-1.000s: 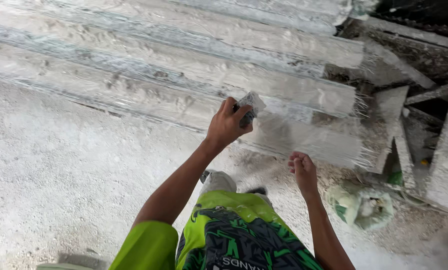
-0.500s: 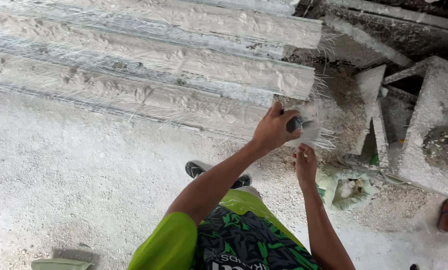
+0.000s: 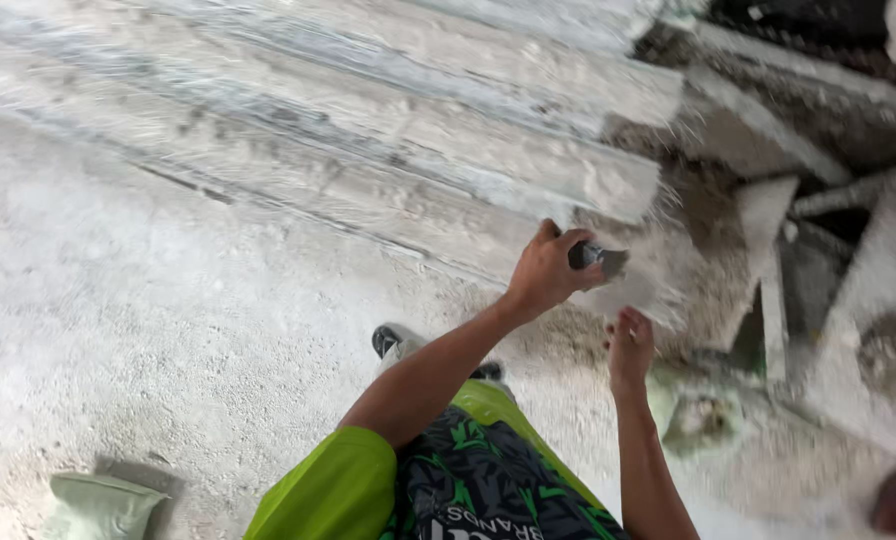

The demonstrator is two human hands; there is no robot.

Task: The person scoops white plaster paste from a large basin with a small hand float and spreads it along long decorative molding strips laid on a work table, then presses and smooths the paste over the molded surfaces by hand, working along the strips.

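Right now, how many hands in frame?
2. The left hand grips a small dark tool against the long white stone slab's end. The right hand hangs empty just below it, fingers loose.

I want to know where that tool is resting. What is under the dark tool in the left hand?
The tool, held in the left hand, lies over the end of a long white slab. The hand covers most of the tool, so whether its blade touches the slab cannot be told.

A pale green sack (image 3: 98,505) lies flat on the dusty floor (image 3: 168,330) at the lower left corner, soft and rectangular; the shorts (image 3: 478,490) carry a white printed label at the bottom edge; no signs or screens.
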